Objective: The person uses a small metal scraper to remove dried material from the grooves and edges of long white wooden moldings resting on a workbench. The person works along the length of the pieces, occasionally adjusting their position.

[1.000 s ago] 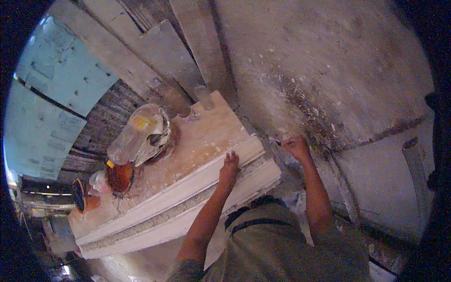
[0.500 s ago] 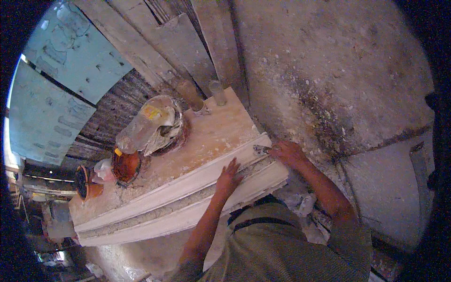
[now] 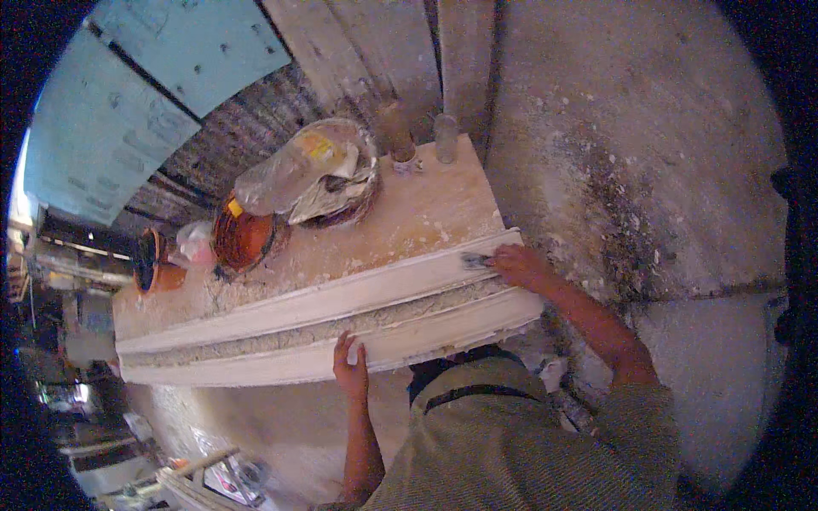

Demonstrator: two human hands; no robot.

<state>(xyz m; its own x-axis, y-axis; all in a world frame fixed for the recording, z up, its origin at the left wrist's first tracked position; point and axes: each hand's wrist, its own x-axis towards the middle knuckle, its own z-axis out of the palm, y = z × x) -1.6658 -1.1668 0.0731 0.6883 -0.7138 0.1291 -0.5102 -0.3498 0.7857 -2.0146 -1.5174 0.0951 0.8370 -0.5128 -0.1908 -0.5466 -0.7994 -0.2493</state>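
Note:
A long white plaster-like moulding (image 3: 409,271), with a rough grey band along its middle, lies along the near side of the wooden table. My right hand (image 3: 521,266) is closed round a small flat tool (image 3: 475,261) with a grey end, possibly a scraper. That end rests on or just over the moulding's far strip, near its right end. Most of the handle is hidden in my fingers. At the moulding's near edge, my left hand (image 3: 350,366) is open with its fingers apart and holds nothing; I cannot tell whether its fingertips touch the edge.
On the table (image 3: 443,200), an orange bowl (image 3: 241,243) and a plastic-covered basin (image 3: 328,183) stand beyond the moulding. Farther left is an orange pot (image 3: 153,264). Two cylindrical containers, one a clear jar (image 3: 446,140), stand at the far right corner. A stained wall (image 3: 613,170) rises at right.
My left hand has come off the moulding's top and moved left to its near edge. My right hand keeps the tool at the right end. The view has turned somewhat.

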